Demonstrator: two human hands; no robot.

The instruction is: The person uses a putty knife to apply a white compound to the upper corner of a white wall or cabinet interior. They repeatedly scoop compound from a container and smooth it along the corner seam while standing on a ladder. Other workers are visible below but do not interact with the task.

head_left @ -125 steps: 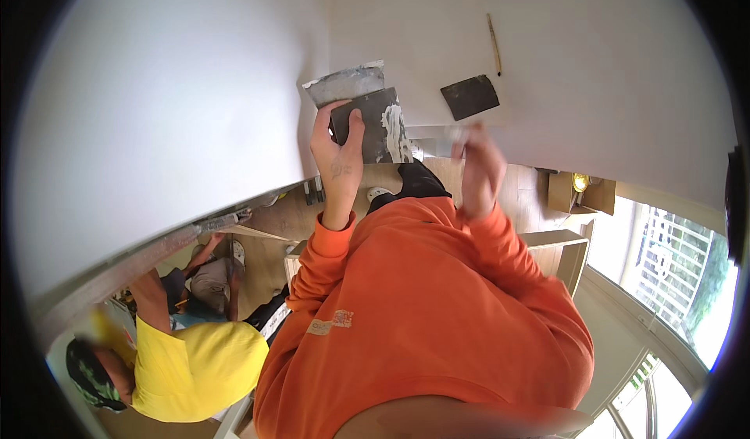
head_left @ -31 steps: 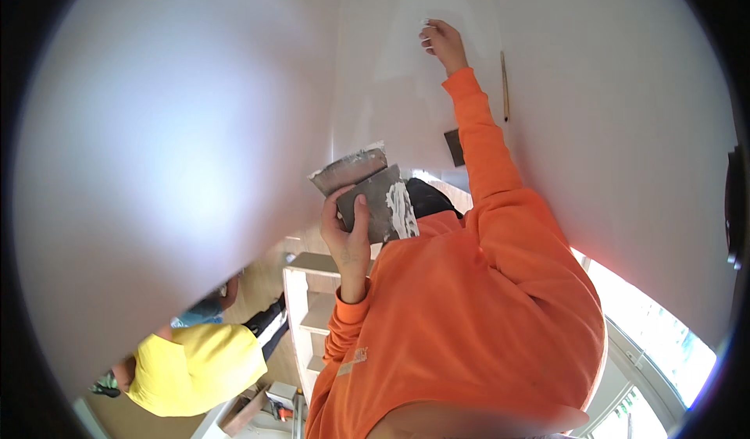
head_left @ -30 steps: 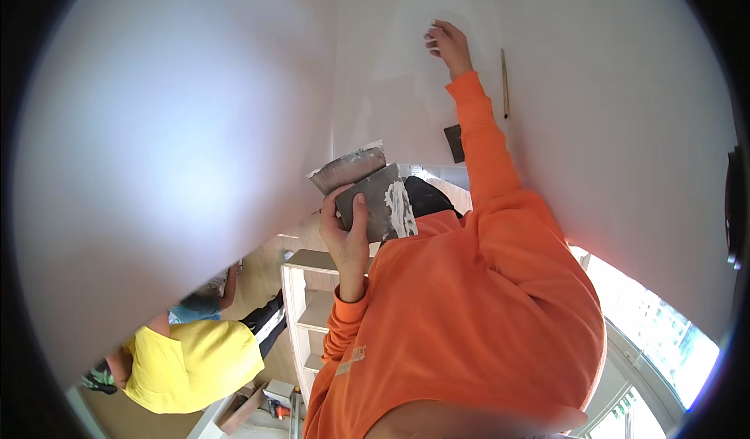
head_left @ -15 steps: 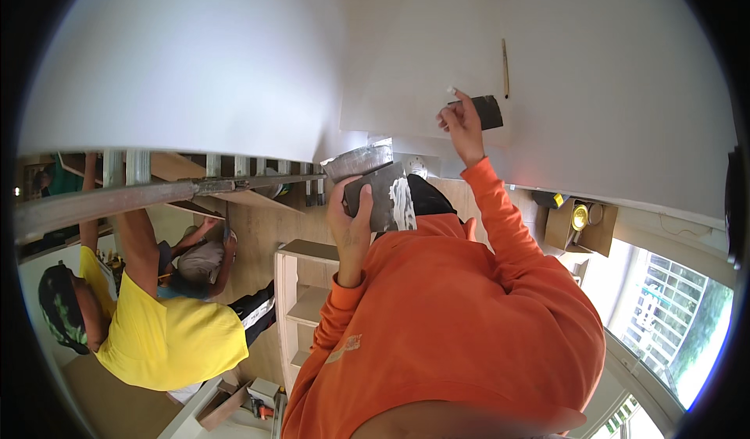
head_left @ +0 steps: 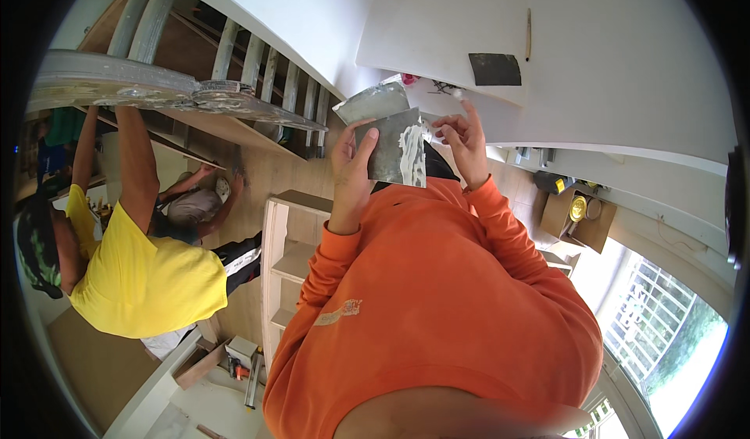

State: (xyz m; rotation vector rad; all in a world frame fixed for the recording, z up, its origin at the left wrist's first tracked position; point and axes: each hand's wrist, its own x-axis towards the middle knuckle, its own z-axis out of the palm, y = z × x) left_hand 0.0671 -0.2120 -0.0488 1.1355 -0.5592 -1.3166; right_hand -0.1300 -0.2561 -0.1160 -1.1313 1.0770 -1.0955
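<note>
My left hand (head_left: 351, 180) grips a dark flat square plate (head_left: 388, 146) with a thick smear of white paste (head_left: 412, 155) along its right side. Behind it, and apparently in the same hand, is a grey metal sheet-like piece (head_left: 372, 101) with whitish edges; how it is held is hidden. Just right of the plate is my right hand (head_left: 466, 147), empty, index finger raised and the others loosely bent. A white dab (head_left: 457, 94) shows at its fingertip. Beyond it, a black rectangular piece (head_left: 494, 69) lies on the white surface (head_left: 445, 17).
A thin stick-like tool (head_left: 529, 34) rests on the white surface. On the left stands a paint-spattered ladder (head_left: 156, 80); beside it a person in a yellow shirt (head_left: 148, 275) works with raised arms. Shelving (head_left: 293, 259) stands near my left elbow, a cardboard box (head_left: 598, 220) at the right.
My right hand has let go of the black piece, leaving it on the white surface, and come back beside the plate. The view has shifted, and the plate appears higher.
</note>
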